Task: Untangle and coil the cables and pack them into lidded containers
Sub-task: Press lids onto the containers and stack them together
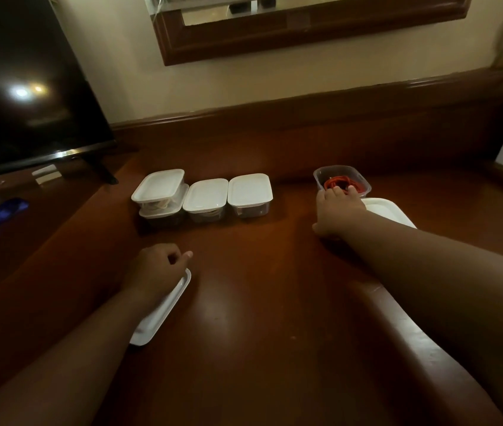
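The scene is dim and warm-toned, with a brownish cast over everything. Two bright spots of glare sit on the dark television screen (26,96), well left of the fingers (336,189) of the right hand. Soft, pale sheen streaks the polished bench (244,302) between the two arms. The white lids (249,189) left of those fingers are the brightest things. Wide-angle distortion bends the edges, and the upper right corner is smeared by blur. Detail is soft and grainy throughout.
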{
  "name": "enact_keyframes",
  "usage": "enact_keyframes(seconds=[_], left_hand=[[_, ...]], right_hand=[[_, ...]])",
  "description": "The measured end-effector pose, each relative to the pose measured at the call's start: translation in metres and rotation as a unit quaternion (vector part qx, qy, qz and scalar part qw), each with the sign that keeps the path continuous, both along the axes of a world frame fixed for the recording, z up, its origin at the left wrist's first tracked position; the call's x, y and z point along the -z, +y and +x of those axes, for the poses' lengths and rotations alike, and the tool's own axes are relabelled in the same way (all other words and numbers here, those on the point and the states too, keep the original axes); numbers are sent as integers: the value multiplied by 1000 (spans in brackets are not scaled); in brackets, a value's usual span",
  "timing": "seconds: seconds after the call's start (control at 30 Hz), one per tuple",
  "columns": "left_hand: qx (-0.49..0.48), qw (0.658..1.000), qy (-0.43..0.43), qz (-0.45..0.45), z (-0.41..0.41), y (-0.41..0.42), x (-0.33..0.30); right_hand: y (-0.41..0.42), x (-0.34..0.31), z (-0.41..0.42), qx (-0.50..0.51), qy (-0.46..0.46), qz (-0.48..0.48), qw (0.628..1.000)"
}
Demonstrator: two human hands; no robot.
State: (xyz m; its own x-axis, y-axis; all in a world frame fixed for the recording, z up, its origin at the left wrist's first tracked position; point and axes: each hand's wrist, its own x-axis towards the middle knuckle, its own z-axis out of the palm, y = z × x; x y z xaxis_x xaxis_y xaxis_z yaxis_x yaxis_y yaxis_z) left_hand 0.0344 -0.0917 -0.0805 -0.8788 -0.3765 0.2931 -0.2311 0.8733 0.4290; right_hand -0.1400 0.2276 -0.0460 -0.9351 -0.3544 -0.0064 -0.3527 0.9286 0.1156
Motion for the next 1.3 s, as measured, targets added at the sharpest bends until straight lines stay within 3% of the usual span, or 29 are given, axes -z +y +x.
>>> enact_keyframes(seconds=[0.17, 0.47, 0.77, 1.0, 1.3], left_hand=[[34, 999, -2, -9, 24, -11, 5], [81, 993, -90, -15, 37, -12, -4], [102, 989, -105, -13, 56, -2, -13], [122, 972, -189, -64, 67, 7, -14], [110, 969, -172, -139, 82, 16, -25]], right_hand=[[-15, -1, 3, -4, -21, -11, 1000], [-50, -15, 46, -54, -72, -41, 995], [-70, -21, 107, -95, -97, -76, 988], [-52, -14, 162, -189, -77, -127, 971], [-8, -3, 190, -224, -61, -227, 946]])
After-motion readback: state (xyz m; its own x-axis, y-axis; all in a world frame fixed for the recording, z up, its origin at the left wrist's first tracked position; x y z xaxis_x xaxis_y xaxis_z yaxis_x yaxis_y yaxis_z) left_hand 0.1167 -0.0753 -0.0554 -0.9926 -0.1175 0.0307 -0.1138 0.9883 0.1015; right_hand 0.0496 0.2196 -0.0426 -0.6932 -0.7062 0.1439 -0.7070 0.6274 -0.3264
